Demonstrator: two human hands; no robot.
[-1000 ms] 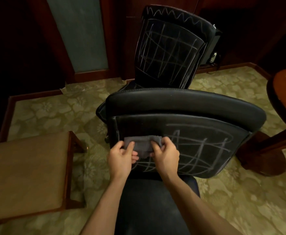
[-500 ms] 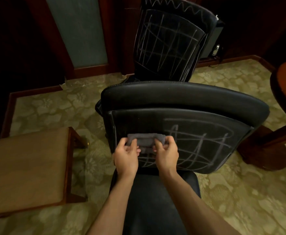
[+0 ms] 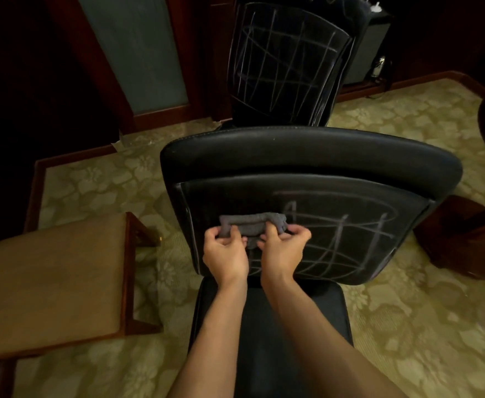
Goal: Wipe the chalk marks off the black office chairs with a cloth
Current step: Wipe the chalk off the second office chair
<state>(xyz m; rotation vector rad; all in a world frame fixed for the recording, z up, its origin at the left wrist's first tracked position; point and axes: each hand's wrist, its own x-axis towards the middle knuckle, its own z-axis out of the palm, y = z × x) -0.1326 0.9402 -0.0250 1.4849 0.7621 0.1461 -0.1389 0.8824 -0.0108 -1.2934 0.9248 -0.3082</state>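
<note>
At frame centre, the left hand and right hand are both pinching a folded grey cloth against the chalk-marked backrest of the near black leather office chair; a second chalk-scribbled black chair is standing at upper centre.

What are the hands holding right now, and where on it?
A folded grey cloth: left hand pinches its left end, right hand its right end.

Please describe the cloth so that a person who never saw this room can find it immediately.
Find the near black chair, whose backrest faces the camera. Against that backrest, left of the chalk marks, both hands hold a bunched cloth. It is the only grey, soft thing there.
</note>
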